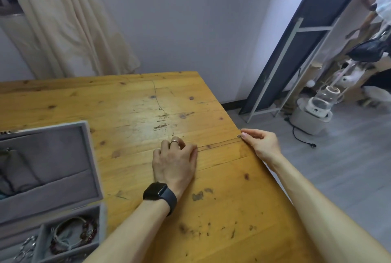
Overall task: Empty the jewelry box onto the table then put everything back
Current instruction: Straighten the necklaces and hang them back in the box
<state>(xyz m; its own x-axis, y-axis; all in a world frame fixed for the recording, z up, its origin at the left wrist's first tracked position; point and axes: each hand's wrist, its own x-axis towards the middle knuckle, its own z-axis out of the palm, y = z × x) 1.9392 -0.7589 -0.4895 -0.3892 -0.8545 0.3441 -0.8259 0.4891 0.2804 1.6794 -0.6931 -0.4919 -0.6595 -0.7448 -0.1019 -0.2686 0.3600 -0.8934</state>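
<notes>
A grey velvet jewelry box stands open at the table's left, its lid raised. Its front compartment holds a dark red bead bracelet and a pale cord bracelet; silver pieces lie in the compartment to the left. A thin chain necklace lies stretched flat across the wooden table. My left hand, with a ring and a black watch, holds down the chain's left end under curled fingers. My right hand pinches the chain's clasp end at the table's right edge.
The table's right edge runs diagonally past my right hand, with grey floor beyond. A dark panel on a white frame leans on the wall. A white appliance with a cord sits on the floor. A curtain hangs at back left.
</notes>
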